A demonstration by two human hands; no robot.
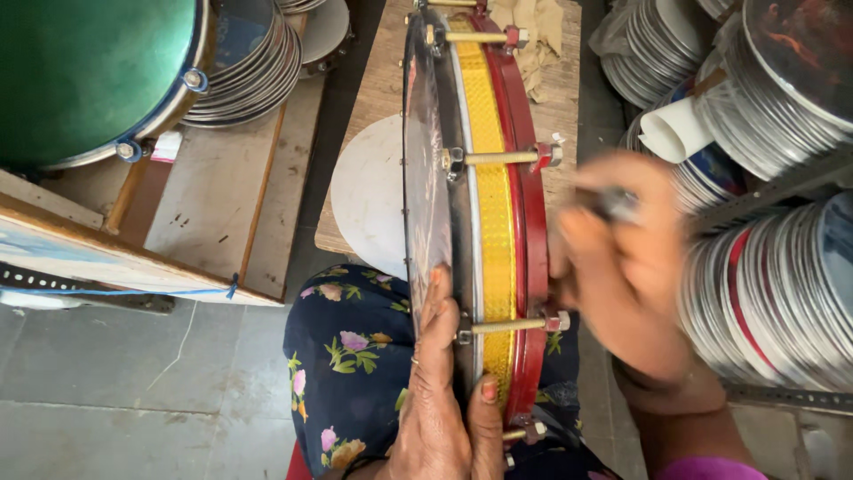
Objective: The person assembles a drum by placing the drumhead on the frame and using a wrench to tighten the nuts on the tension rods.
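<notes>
Left hand (pixel 440 391) grips frame drum (pixel 493 222) rim; right hand (pixel 626 267) blurred beside it

You're in a drum-making workshop: stacked metal drum rims (pixel 764 293) at 3 o'clock, more rims (pixel 253 62) at 11, green drum (pixel 84 76) at 10, worn wooden table (pixel 378 80) w/ tension-rod frame drum (pixel 484 196) at center.
</notes>
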